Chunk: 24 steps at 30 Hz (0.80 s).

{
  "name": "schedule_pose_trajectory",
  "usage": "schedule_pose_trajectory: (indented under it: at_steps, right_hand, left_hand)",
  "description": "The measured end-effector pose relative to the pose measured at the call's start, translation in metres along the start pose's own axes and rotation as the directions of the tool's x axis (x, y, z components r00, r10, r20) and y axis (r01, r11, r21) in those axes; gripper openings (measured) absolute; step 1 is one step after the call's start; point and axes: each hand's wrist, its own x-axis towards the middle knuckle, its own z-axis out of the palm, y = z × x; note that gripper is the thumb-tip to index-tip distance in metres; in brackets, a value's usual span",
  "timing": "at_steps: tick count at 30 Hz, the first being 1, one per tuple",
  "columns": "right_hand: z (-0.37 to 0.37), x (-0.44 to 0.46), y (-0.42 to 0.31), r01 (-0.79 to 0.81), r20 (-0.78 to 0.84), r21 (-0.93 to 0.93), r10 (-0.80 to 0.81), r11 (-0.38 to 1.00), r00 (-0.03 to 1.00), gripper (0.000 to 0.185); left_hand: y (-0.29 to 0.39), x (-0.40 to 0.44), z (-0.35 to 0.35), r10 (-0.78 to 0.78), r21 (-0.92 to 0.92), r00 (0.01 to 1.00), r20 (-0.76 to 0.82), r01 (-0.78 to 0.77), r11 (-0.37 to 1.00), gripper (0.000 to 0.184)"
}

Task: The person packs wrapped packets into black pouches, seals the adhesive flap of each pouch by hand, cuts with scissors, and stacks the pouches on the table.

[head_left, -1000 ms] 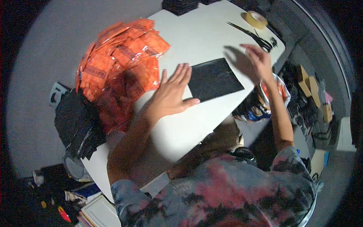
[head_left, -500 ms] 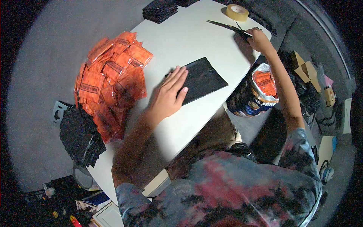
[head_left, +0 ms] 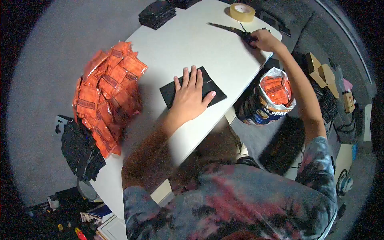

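Note:
My left hand lies flat with its fingers spread on a flat black pouch on the white table. A short pale line shows near the pouch's upper edge. At the far right end of the table, my right hand has its fingers closed around the dark handles of a pair of scissors. The blades point to the left, lying low over the tabletop. Part of the handles is hidden by my fingers.
A heap of orange packets covers the table's left side, beside loose black pouches. Stacked black pouches and a tape roll sit at the far edge. Below the table's right edge stands a bag holding orange packets.
My left hand has moved right onto the middle of the black pouch, and its fingers have spread. My right hand stays at the scissors. The whole view has shifted slightly.

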Motion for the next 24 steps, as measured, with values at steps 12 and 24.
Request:
schedule_pose_trajectory:
  at_steps: [12,24]
  right_hand:
    - [-0.013,-0.039,-0.007,0.009,0.096,0.49,-0.064,0.872,0.993,0.035]
    - [-0.026,-0.284,-0.16,-0.431,0.429,0.897,0.047,0.1,0.902,0.031]
  left_hand:
    - [-0.003,-0.003,0.007,0.018,-0.051,0.996,-0.087,-0.023,0.998,0.096]
    - [0.01,-0.01,0.005,0.075,-0.055,0.995,-0.062,-0.078,0.995,0.099]
